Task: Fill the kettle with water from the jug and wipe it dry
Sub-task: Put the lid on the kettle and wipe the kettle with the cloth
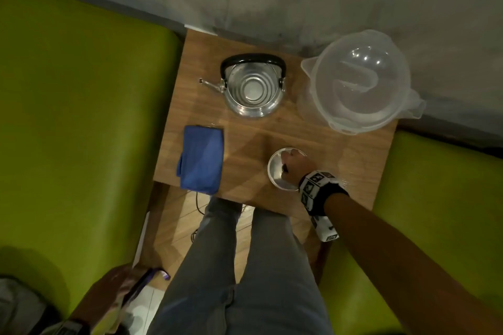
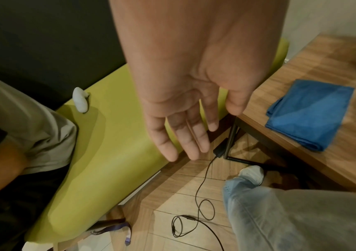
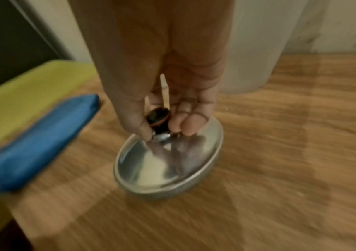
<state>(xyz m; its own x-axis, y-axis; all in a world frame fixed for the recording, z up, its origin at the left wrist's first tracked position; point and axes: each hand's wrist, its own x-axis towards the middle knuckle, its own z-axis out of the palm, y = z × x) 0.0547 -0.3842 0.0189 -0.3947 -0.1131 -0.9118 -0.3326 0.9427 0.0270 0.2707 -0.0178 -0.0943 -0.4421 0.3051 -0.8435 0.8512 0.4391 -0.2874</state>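
Observation:
The steel kettle stands lidless at the back middle of the small wooden table, black handle up, spout pointing left. A clear plastic jug with its cover on stands at the back right. A folded blue cloth lies at the front left. My right hand pinches the black knob of the kettle lid, which is tilted low over the table's front right; I cannot tell whether it touches the wood. My left hand hangs beside the table with straight fingers, holding nothing.
Green benches flank the table on both sides, and a wall runs behind it. My legs stand at the front edge. A black cable lies looped on the wooden floor. Another person's sleeve shows on the left bench.

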